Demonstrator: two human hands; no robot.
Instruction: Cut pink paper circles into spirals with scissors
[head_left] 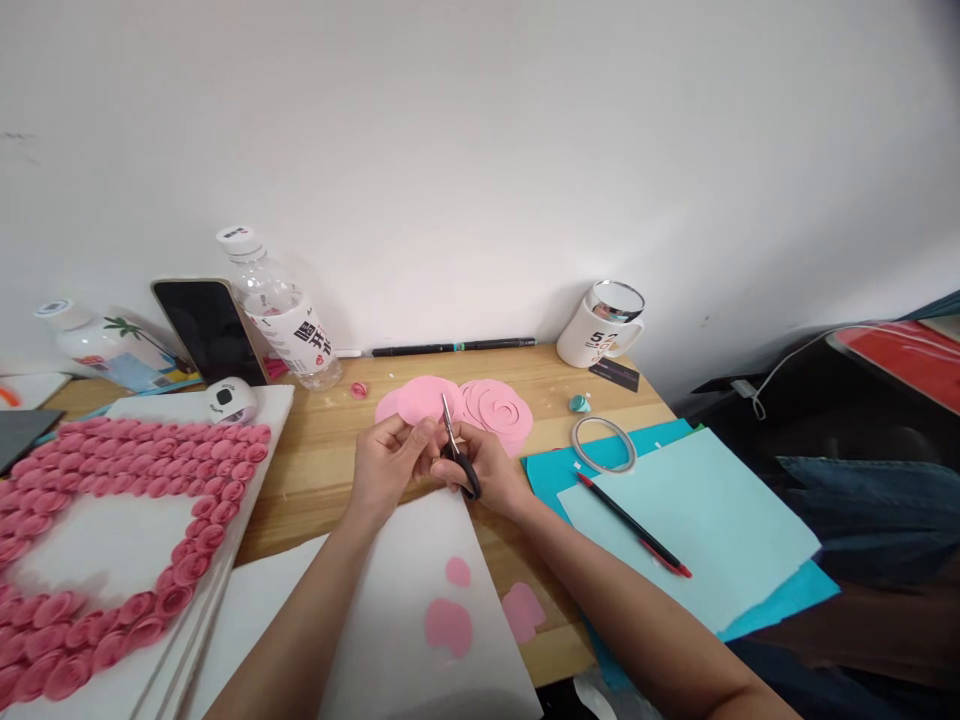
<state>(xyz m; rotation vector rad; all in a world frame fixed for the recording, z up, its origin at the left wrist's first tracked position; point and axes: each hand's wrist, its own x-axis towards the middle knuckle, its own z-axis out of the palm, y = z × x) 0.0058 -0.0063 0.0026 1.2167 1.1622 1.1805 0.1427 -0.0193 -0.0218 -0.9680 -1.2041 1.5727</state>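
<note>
My right hand is closed round the black handles of a small pair of scissors, whose metal blades point up and away from me. Close beside it, the fingers of my left hand are pinched together; what they hold is hidden. Just beyond both hands lie pink paper discs and a pink paper spiral on the wooden table. Below my hands, a white board carries pink paper pieces, and another pink scrap rests at its right edge.
At left, rolled pink paper flowers cover part of white boards. A bottle, a phone and a mug stand by the wall. Blue paper, a pen and a tape ring lie at right.
</note>
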